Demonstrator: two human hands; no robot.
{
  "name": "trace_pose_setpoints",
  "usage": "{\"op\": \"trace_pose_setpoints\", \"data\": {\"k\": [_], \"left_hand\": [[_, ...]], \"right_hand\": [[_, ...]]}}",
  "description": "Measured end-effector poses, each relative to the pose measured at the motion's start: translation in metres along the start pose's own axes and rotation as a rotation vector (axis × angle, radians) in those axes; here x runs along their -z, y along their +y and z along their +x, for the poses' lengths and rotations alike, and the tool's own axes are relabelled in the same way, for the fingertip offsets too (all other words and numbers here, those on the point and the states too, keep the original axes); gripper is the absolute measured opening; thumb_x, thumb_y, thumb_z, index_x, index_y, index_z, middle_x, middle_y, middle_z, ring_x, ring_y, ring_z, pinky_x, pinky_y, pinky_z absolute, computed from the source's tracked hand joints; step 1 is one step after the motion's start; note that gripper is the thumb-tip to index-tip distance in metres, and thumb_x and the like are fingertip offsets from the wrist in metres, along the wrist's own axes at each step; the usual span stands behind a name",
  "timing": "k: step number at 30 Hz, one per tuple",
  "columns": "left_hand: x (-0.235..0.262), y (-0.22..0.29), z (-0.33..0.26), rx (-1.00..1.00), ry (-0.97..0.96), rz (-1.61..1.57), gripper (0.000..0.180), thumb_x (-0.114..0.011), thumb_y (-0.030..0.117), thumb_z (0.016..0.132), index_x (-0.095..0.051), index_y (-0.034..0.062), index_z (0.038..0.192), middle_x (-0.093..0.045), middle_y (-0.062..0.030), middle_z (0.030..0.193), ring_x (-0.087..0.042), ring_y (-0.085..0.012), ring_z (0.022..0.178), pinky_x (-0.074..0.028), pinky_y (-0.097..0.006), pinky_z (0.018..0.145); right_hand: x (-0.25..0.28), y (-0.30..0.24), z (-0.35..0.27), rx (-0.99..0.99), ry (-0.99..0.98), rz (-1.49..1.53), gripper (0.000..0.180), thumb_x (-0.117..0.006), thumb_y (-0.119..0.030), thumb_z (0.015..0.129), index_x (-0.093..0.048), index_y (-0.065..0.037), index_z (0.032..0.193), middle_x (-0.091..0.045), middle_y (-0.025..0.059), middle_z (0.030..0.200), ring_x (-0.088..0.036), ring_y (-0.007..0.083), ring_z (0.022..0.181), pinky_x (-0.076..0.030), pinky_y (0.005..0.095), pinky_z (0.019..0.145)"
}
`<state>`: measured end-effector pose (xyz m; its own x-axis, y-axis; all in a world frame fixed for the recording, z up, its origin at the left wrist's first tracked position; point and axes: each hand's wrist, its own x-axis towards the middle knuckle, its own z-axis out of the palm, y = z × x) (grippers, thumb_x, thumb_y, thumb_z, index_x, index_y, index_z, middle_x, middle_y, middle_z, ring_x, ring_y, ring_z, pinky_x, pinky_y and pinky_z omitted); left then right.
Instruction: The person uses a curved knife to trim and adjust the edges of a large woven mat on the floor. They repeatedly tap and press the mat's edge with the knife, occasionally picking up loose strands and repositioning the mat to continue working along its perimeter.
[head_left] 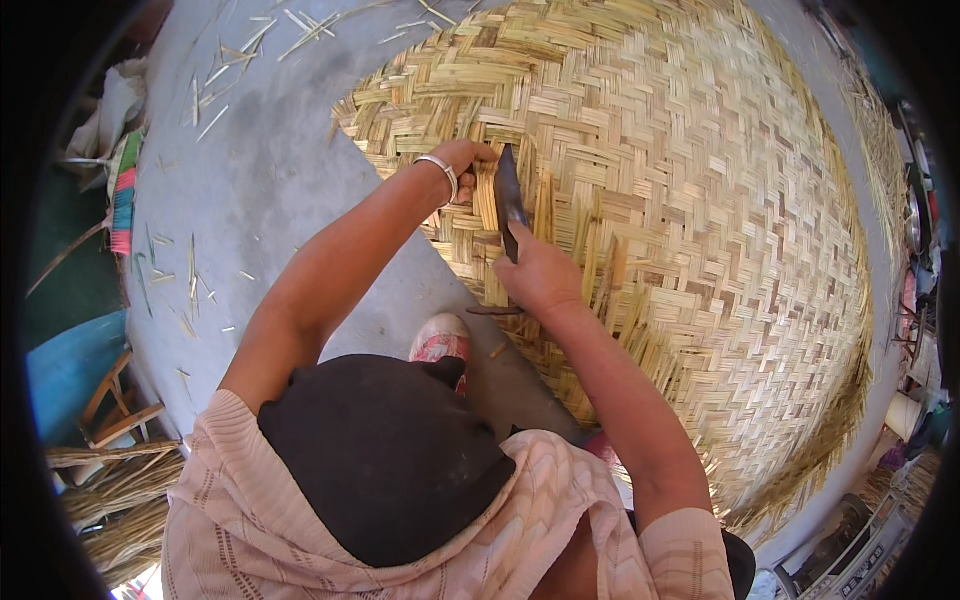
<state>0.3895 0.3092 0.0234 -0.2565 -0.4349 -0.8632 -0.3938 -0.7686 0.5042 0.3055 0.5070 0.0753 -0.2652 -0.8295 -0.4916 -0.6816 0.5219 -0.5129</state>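
Observation:
A large woven mat of pale, flat plant strips spreads in front of me and to my right. My right hand is closed around the lower end of a dark, flat-bladed knife, its tip pointing away from me. The blade lies over the weave near the mat's left edge. Just left of it, my left hand has its fingers curled on a raised strip; the fingertips are partly hidden. Below my right hand, a thin, dark curved piece shows against the mat; what it belongs to is unclear.
Loose strip scraps lie scattered on the grey floor at left. My shoe is close to the mat's edge. At far left are a colourful broom and bundled stalks. Loose strips fringe the mat's right rim.

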Motion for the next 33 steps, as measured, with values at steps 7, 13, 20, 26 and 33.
{"op": "trace_pose_setpoints", "data": {"k": [7, 13, 20, 26, 33], "left_hand": [[0.001, 0.004, 0.009, 0.095, -0.055, 0.088, 0.018, -0.064, 0.023, 0.088, -0.063, 0.0089, 0.078, -0.050, 0.0006, 0.052, -0.037, -0.0084, 0.034, -0.034, -0.025, 0.033], [-0.011, -0.003, 0.012, -0.062, 0.080, 0.154, 0.023, -0.075, 0.023, 0.084, -0.063, 0.0040, 0.083, -0.054, -0.0030, 0.062, -0.049, -0.0142, 0.044, -0.041, -0.032, 0.039], [0.006, -0.018, -0.014, -0.594, 0.231, 0.784, 0.052, -0.080, 0.037, 0.078, -0.063, -0.0019, 0.108, -0.066, -0.0080, 0.081, -0.066, -0.0157, 0.066, -0.054, -0.031, 0.062], [0.003, -0.029, 0.000, -0.688, 0.387, 1.020, 0.062, -0.079, 0.040, 0.076, -0.056, 0.0084, 0.124, -0.070, -0.0107, 0.095, -0.067, -0.0267, 0.093, -0.051, -0.037, 0.083], [0.001, -0.031, -0.002, -0.773, 0.447, 0.997, 0.055, -0.074, 0.037, 0.082, -0.055, 0.0092, 0.125, -0.069, -0.0135, 0.101, -0.068, -0.0281, 0.091, -0.053, -0.038, 0.082]], "right_hand": [[0.004, 0.004, 0.002, 0.003, -0.007, 0.043, 0.057, -0.060, -0.031, 0.081, -0.052, -0.013, 0.134, -0.070, 0.0188, 0.095, -0.067, 0.0368, 0.092, -0.052, 0.0492, 0.083], [0.002, 0.009, 0.003, 0.020, 0.017, 0.018, 0.057, -0.059, -0.030, 0.081, -0.052, -0.013, 0.135, -0.070, 0.0195, 0.094, -0.067, 0.0371, 0.090, -0.053, 0.0490, 0.080], [0.002, 0.007, 0.002, -0.003, -0.019, -0.062, 0.054, -0.059, -0.030, 0.082, -0.053, -0.013, 0.133, -0.069, 0.0197, 0.092, -0.067, 0.0374, 0.089, -0.053, 0.0491, 0.079], [0.041, 0.013, -0.048, -0.015, -0.268, -0.137, 0.048, -0.058, -0.030, 0.082, -0.056, -0.013, 0.126, -0.069, 0.0197, 0.089, -0.067, 0.0381, 0.086, -0.053, 0.0492, 0.077], [0.100, 0.053, -0.113, -0.083, -0.333, 0.212, 0.059, -0.064, -0.026, 0.084, -0.049, -0.016, 0.140, -0.067, 0.0137, 0.089, -0.066, 0.0266, 0.084, -0.052, 0.0379, 0.076]]}}
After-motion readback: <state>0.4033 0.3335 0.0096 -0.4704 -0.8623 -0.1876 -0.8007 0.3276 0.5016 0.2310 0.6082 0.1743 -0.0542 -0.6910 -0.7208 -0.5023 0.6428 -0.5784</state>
